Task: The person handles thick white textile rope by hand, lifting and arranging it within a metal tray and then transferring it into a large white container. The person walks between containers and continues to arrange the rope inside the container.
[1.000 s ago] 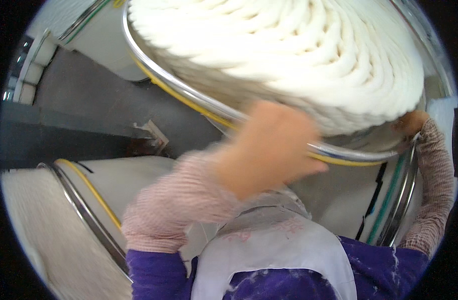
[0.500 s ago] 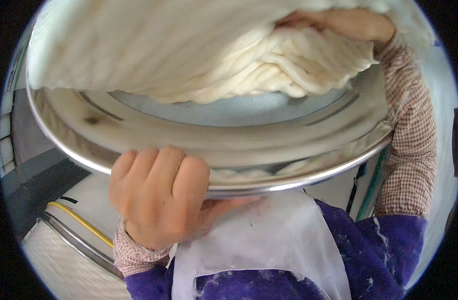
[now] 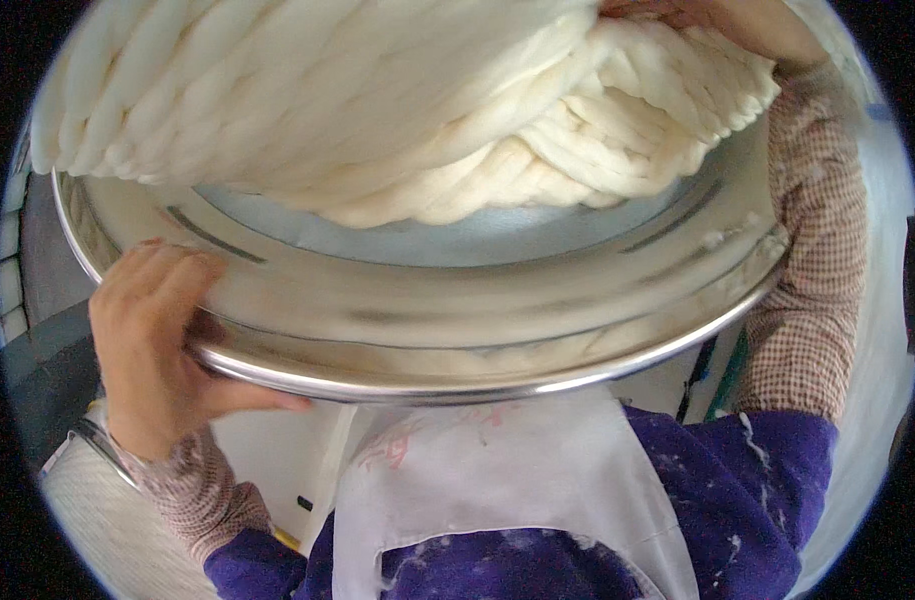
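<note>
In front of the white apron [image 3: 517,455]: a big round can [image 3: 477,300], with its wide mouth turned toward the eyes.
White rope heap [image 3: 377,120]: in and over the far part of the can, cut off by the top of the view. Fat, soft rows on the left, reaching to the edge; bent and folded into a bunch on the right.
Left hand [image 3: 157,340]: on the shiny rim [image 3: 557,383], at the near left. Holding it, with bent fingers over the inside and thumb below on the outside.
Right hand [image 3: 747,25]: far up on the right, at the folded bunch. Partly lost behind the rope; cannot tell if fingers wide, narrow or holding tight.
Floor plate [image 3: 377,245]: grey and round, showing in front of the heap. Cannot tell just where touching the rope.
Done, by the look of it: one side folded over, and the heap away from the near wall.
What remains, by the look of it: a big heap in and over the can. Likely partway along; cannot tell how much more.
Checked sleeves [image 3: 817,250]: joined to a purple top [image 3: 697,490] with bits of white fluff.
</note>
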Tool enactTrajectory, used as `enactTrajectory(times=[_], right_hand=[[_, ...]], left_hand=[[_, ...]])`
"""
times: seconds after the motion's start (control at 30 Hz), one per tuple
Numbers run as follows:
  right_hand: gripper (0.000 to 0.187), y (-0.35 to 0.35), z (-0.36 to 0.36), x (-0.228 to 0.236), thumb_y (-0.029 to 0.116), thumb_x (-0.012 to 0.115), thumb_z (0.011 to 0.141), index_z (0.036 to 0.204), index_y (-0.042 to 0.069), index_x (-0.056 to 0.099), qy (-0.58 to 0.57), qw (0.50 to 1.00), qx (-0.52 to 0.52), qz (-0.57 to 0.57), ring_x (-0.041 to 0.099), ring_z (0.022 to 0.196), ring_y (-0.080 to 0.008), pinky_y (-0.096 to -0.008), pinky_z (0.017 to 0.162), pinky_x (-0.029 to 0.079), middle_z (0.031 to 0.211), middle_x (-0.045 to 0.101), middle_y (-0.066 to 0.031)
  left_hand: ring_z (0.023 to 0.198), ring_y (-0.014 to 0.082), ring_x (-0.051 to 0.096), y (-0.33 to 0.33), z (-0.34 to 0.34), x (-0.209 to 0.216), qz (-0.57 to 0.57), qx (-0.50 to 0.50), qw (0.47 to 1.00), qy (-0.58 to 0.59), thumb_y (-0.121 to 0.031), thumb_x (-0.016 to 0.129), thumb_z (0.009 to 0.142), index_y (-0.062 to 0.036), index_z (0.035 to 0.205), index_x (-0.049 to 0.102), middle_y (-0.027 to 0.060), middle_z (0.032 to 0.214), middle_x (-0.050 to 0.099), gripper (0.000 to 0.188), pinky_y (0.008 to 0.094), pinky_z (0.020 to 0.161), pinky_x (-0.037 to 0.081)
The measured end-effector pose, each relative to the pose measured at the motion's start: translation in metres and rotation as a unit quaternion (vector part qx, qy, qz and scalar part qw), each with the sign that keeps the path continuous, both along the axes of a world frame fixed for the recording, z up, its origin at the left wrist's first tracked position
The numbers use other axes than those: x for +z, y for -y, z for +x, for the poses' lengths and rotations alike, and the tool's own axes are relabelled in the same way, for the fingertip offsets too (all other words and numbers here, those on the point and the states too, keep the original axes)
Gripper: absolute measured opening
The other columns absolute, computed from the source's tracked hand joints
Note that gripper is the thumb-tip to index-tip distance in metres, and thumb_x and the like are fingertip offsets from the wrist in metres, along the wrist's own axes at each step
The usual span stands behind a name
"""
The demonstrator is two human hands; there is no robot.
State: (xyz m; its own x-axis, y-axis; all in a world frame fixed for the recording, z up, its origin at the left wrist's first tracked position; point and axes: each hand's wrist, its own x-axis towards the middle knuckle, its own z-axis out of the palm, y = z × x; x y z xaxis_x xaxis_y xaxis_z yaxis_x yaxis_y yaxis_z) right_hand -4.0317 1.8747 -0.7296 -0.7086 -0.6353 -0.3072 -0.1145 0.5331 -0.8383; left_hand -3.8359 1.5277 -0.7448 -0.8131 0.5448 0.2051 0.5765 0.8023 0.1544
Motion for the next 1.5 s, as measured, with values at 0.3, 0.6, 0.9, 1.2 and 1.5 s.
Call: enactTrajectory(times=[0.3,0.6,0.9,1.2,1.5], right_hand=[[0.055,-0.061,-0.076,-0.006,0.038,0.030,0.101,0.127,-0.005,0.054,0.004,0.992,0.009,0.125,0.061,0.112,-0.0260,-0.0381,0.092,0.049,0.122,0.063,-0.0178],[0.051,-0.109,-0.073,-0.016,0.039,0.040,0.099,0.133,0.003,0.052,-0.057,0.962,0.031,0.266,0.055,0.119,-0.0272,-0.0385,0.101,0.042,0.132,0.057,-0.0133],[0.050,-0.089,0.036,0.004,0.037,0.048,0.097,0.137,0.008,0.050,-0.071,0.898,0.170,0.399,0.051,0.125,-0.0277,-0.0380,0.107,0.037,0.137,0.053,-0.0106],[0.053,0.034,0.121,0.001,0.036,0.056,0.094,0.140,0.012,0.047,-0.057,0.869,0.293,0.394,0.046,0.130,-0.0282,-0.0374,0.113,0.031,0.143,0.049,-0.0078],[0.051,0.089,0.083,-0.057,0.038,0.052,0.096,0.139,0.010,0.048,-0.055,0.931,0.190,0.308,0.050,0.126,-0.0269,-0.0364,0.112,0.033,0.138,0.053,-0.0090]], left_hand=[[0.056,0.0283,0.049,-0.030,0.025,-0.022,0.016,0.108,0.993,-0.047,-0.080,0.071,0.048,-0.0048,0.073,0.055,0.0071,0.061,0.048,0.081,0.0389,0.057,0.038],[0.058,0.0223,0.052,-0.137,0.060,-0.054,0.094,0.077,0.993,-0.012,-0.062,0.071,0.071,-0.0081,0.068,0.052,0.0052,0.061,0.047,0.057,0.0361,0.055,0.039],[0.055,0.0277,0.063,-0.084,0.024,-0.019,0.061,-0.007,0.990,0.130,-0.061,0.072,0.070,-0.0012,0.068,0.062,0.0108,0.057,0.059,0.061,0.0364,0.053,0.049],[0.052,0.0305,0.062,-0.026,0.019,-0.033,0.141,-0.017,0.989,-0.033,-0.067,0.071,0.066,-0.0017,0.061,0.061,0.0142,0.055,0.059,0.066,0.0384,0.056,0.050],[0.055,0.0252,0.056,-0.052,0.025,-0.047,0.182,-0.009,0.980,-0.081,-0.064,0.071,0.068,-0.0066,0.063,0.052,0.0081,0.058,0.054,0.060,0.0354,0.057,0.042]])
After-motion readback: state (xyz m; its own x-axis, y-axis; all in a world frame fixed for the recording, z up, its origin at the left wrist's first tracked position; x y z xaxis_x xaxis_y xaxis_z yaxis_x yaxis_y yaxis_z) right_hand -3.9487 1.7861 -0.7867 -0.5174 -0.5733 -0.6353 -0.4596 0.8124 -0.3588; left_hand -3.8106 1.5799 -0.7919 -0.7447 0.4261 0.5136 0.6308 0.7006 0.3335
